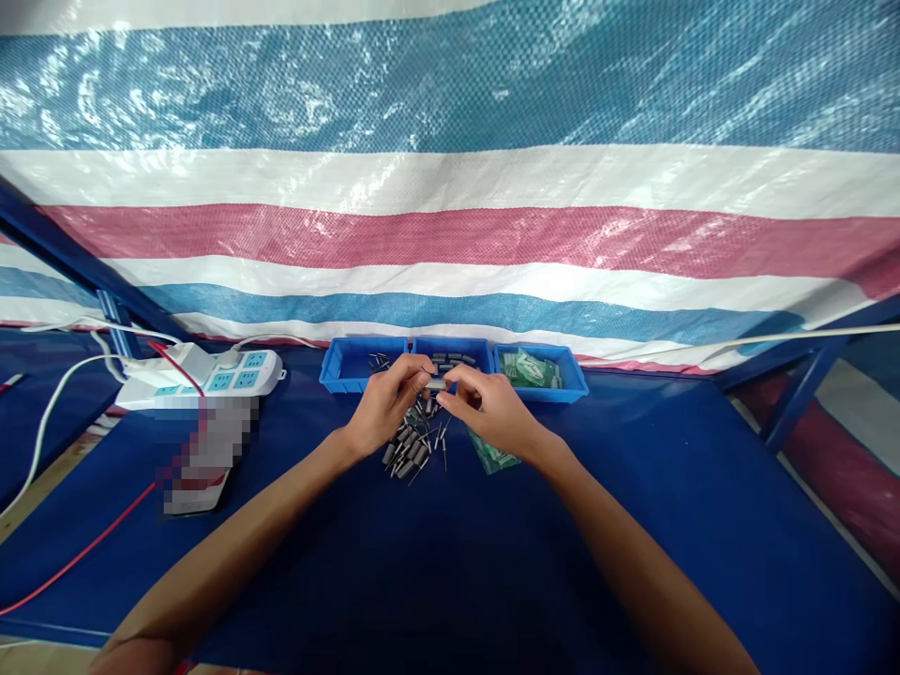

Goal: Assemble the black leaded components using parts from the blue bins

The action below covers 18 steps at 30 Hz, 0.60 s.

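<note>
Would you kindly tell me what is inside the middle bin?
Grey pieces lie in the middle bin; the left hand and right hand hide much of its near side and anything there.

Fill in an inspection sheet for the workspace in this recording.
Surface: blue table, dark in front.
Job's things: small grey part in hand; loose parts piled below; three blue bins behind; green packet near the right hand.
Clutter: power strip, pixelated item, both left.
Grips: left grip and right grip pinch the small grey part.
Cables: red cable, white cables, left.
Surroundings: striped sheet behind.
</note>
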Motion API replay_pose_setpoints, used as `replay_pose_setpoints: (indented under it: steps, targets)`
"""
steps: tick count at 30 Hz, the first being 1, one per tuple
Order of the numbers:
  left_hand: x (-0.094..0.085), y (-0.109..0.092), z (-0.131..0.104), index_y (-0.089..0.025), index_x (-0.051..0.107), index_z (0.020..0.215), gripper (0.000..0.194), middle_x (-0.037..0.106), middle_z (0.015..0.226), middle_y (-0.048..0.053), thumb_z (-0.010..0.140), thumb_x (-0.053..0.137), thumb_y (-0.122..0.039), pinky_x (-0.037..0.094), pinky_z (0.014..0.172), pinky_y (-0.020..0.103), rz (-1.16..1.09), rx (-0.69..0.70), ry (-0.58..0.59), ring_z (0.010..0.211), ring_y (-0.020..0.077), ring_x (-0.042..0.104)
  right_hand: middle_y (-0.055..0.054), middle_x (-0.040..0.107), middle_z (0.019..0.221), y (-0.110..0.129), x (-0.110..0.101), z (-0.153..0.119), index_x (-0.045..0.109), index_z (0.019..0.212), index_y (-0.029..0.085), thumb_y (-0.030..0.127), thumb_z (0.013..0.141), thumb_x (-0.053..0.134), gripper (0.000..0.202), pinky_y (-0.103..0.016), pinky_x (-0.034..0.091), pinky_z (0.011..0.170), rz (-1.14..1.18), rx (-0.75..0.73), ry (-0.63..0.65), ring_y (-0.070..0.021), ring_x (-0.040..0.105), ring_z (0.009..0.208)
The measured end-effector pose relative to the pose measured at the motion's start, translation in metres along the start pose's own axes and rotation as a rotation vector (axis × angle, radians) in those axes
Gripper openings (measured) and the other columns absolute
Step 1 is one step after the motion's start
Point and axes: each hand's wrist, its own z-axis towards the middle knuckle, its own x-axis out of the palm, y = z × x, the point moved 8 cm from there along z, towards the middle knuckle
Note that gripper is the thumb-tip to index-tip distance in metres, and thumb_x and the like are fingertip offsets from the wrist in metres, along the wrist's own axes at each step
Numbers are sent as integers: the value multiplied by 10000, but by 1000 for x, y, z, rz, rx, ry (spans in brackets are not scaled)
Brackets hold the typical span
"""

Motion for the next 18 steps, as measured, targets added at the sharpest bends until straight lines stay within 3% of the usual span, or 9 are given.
replay_pose_setpoints:
  steps: [6, 10, 18]
  targets:
    - [1, -2, -1, -179, 522, 1074, 249, 537, 638, -30, 939, 439, -371, 393, 506, 186, -8, -34, 20, 539, 83, 500, 52, 385, 567, 2, 2, 1, 452, 707, 182, 333, 952, 398, 293, -245, 228, 529, -28, -23, 15, -88, 364, 509]
    - [2, -5, 0, -182, 553, 1128, 327, 621, 848, 29, 874, 562, -387, 422, 510, 185, 20, 44, 38, 572, 76, 528, 51, 377, 526, -4, 1, 1, 412, 676, 187, 341, 974, 332, 345, -247, 246, 525, 85, 18, 28, -90, 360, 486]
    - [-2, -17, 0, -167, 654, 935, 189, 669, 887, 47, 837, 626, -326, 439, 529, 195, 138, 192, -40, 551, 65, 487, 41, 385, 507, -6, 3, 1, 396, 616, 184, 391, 972, 316, 420, -241, 267, 512, 151, 32, 47, -88, 354, 476]
